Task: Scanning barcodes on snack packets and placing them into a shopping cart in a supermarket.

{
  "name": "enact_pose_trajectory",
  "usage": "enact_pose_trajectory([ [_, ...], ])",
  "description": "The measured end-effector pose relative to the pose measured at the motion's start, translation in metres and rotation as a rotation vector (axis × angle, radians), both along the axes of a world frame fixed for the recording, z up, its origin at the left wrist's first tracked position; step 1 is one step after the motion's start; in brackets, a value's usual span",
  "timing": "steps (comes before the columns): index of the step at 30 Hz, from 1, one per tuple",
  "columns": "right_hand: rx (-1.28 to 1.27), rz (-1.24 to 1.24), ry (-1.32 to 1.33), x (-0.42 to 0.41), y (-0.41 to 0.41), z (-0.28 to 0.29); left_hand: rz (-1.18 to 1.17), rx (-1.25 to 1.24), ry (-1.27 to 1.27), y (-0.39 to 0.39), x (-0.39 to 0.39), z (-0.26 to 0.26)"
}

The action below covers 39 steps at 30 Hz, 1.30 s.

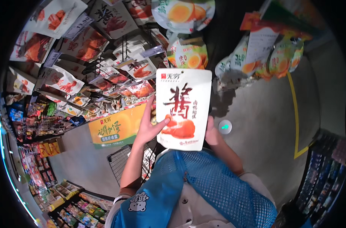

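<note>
A white snack pouch with a picture of reddish-brown meat and dark brushed writing is held upright in front of my chest. My left hand grips its left edge, the thumb lying across the front near the meat picture. At the pouch's right edge, my right hand holds on from behind; most of its fingers are hidden. Beyond the pouch hang round egg-picture packs and rows of similar white pouches on rack hooks.
Price tags stick out from the rack at the left. A yellow-orange sign hangs at its base. A wire shopping cart stands by my left arm. More egg packs hang at the right. The grey floor bears a round green-arrow marker.
</note>
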State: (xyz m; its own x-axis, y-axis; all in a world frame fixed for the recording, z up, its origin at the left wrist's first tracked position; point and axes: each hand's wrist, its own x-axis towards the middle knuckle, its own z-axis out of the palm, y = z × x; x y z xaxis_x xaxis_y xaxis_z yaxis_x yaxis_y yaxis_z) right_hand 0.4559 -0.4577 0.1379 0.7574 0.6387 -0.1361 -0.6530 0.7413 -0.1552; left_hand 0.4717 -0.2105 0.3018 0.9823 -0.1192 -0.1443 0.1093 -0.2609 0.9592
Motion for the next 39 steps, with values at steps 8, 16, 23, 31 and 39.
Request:
enact_pose_trajectory([
  [8,-0.456,0.215,-0.028,0.042,0.007,0.066,-0.109,-0.619,0.560,0.040,-0.011,-0.043],
  [16,-0.699,-0.084,-0.516,0.113,0.042,0.194,-0.072,-0.943,0.275,0.111,0.049,-0.037],
  [23,-0.665,-0.335,-0.884,0.196,0.066,0.285,0.220,-0.605,0.024,0.179,0.102,-0.025],
  [31,-0.496,-0.631,-0.638,0.246,0.097,0.342,-0.100,-0.280,-0.204,0.164,0.177,0.014],
  [39,-0.474,-0.686,-0.786,0.228,0.101,0.366,-0.174,-0.423,-0.125,0.119,0.222,0.040],
])
